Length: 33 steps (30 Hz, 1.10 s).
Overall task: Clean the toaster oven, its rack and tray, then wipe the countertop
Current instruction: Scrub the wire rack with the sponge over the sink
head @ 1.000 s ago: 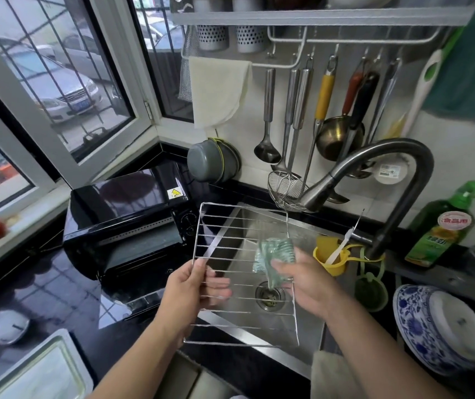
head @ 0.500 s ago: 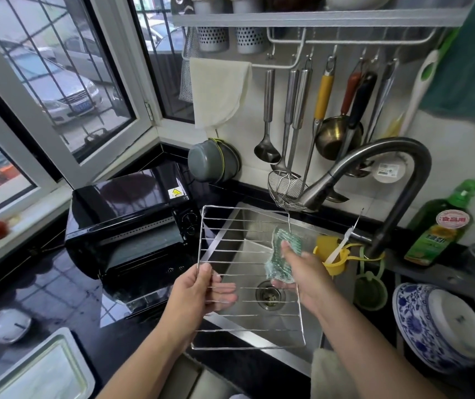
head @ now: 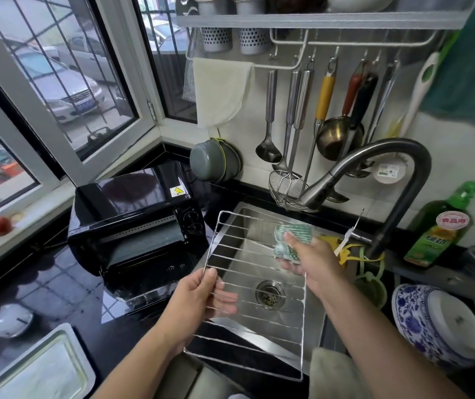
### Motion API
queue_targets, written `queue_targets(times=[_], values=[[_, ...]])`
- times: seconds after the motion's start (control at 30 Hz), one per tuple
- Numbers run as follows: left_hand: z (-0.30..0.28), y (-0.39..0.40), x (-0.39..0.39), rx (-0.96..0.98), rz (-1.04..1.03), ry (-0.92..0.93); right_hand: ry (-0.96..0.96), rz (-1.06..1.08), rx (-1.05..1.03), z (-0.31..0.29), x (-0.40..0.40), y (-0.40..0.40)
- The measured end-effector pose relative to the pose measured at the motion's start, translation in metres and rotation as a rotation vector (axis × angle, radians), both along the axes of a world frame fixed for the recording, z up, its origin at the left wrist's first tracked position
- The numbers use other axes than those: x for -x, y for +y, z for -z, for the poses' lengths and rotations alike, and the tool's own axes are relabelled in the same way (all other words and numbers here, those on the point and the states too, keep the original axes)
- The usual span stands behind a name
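Over the steel sink (head: 288, 326) I hold the wire oven rack (head: 247, 249) tilted. My left hand (head: 201, 300) grips its left edge, thumb on top and fingers under the wires. My right hand (head: 308, 260) holds a green scouring sponge (head: 293, 234) against the rack's upper right part. The black toaster oven (head: 132, 220) stands on the dark countertop (head: 57, 283) to the left, its door open. A pale metal tray (head: 37, 367) lies at the bottom left corner.
A curved dark faucet (head: 374, 174) arches over the sink from the right. A green detergent bottle (head: 440, 226) and a blue-and-white bowl (head: 432, 321) sit at the right. Utensils (head: 299, 110) hang on the wall. A grey pot (head: 213, 159) sits behind the oven.
My right hand has slid the sponge up the rack toward its far right corner. The rack has tilted and shifted slightly right and lower at its near end.
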State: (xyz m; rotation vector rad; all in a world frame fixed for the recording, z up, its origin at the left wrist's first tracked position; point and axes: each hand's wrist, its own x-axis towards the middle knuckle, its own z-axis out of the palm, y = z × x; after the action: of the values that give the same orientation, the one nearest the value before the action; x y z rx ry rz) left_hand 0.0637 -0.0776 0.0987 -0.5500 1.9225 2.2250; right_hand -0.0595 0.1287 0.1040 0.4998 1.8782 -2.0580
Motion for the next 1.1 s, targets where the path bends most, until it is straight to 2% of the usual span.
queue_targets(times=[0.1,0.17,0.27,0.3,0.47,0.53,0.63,0.7,0.77,0.83,0.9,0.97,1.0,1.03,1.1], values=[[0.004,0.002,0.000,0.001,-0.033,0.002,0.037,0.053,-0.056,0.000,-0.007,-0.003],[0.005,0.000,0.000,0.005,-0.038,0.012,0.011,-0.015,0.089,0.002,-0.011,0.003],[0.008,-0.003,-0.005,-0.027,-0.034,-0.004,-0.083,-0.185,0.438,0.006,-0.015,0.017],[0.008,-0.005,-0.005,-0.038,-0.018,-0.013,-0.110,-0.206,0.480,0.008,-0.016,0.020],[-0.007,-0.019,0.013,0.058,0.182,-0.048,-0.038,-0.099,0.180,0.021,-0.008,0.020],[-0.014,-0.031,0.024,0.093,0.246,-0.084,-0.028,-0.121,0.084,0.021,-0.001,0.025],[-0.023,-0.058,0.037,0.185,0.412,-0.137,-0.053,-0.477,-0.046,0.015,0.010,0.042],[-0.030,-0.065,0.046,0.335,0.566,-0.155,-0.081,-0.770,-0.132,0.012,0.011,0.044],[-0.038,-0.058,0.054,0.422,0.711,-0.142,-0.063,-0.897,-0.156,0.013,0.005,0.034],[-0.041,-0.049,0.063,0.508,0.775,-0.119,0.010,-0.789,-0.157,0.016,-0.001,0.023],[-0.037,-0.046,0.076,0.820,0.714,-0.011,0.099,-0.601,-0.231,0.021,-0.003,0.018],[-0.032,-0.046,0.086,1.298,0.454,0.139,0.097,-0.382,-0.333,0.028,-0.002,0.018],[-0.029,-0.043,0.085,1.375,0.254,0.223,0.048,-0.238,-0.317,0.031,-0.001,0.018],[-0.028,-0.034,0.078,1.305,0.075,0.306,-0.019,-0.093,-0.232,0.036,0.001,0.019],[-0.021,-0.011,0.051,1.014,-0.151,0.408,-0.089,0.099,-0.046,0.043,0.004,0.020]])
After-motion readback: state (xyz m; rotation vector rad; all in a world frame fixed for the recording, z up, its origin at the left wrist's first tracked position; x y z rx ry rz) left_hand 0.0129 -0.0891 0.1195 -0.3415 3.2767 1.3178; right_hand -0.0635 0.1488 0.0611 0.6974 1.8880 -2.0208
